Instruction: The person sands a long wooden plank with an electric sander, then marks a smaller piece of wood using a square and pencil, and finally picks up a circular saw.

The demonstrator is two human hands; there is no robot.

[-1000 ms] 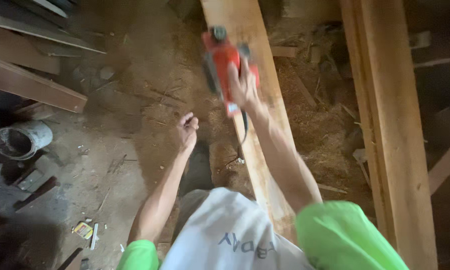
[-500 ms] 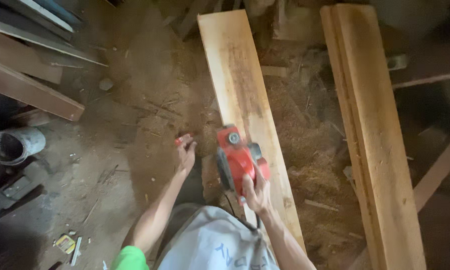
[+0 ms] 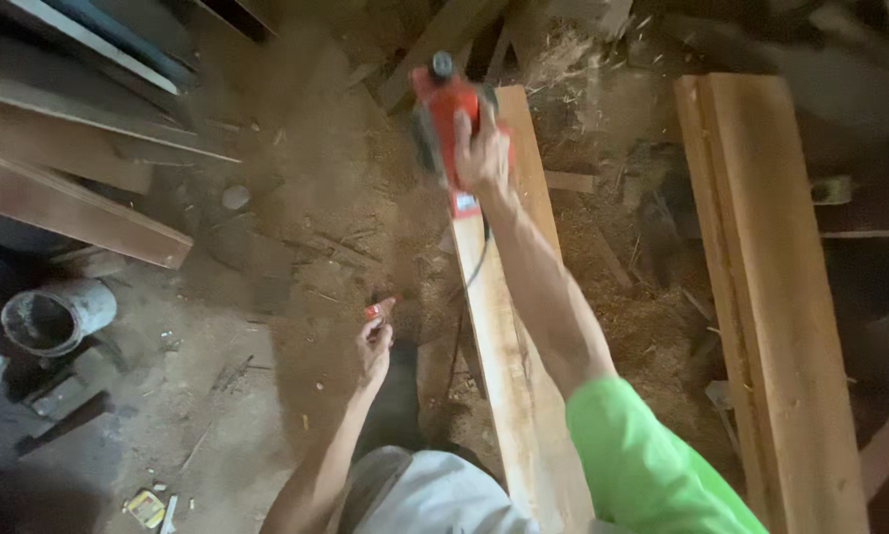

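Observation:
My right hand [image 3: 482, 148] grips the handle of a red electric planer [image 3: 446, 117], arm stretched out along a long pale wooden plank [image 3: 504, 336]. The planer sits at the far end of that plank, its dark cord [image 3: 469, 287] trailing back beside the board. My left hand [image 3: 373, 341] hangs free to the left of the plank over the dusty floor, fingers loosely curled around a small red object [image 3: 373, 311]. I wear green sleeves.
A second thick plank [image 3: 771, 297] lies parallel on the right. Sawdust and shavings cover the floor between them. Dark boards [image 3: 79, 198] lie at the left, with a grey metal can [image 3: 54, 316] and scrap pieces near the lower left.
My right hand has pushed the planer from the near part of the plank out to its far end. My left hand stayed beside the plank.

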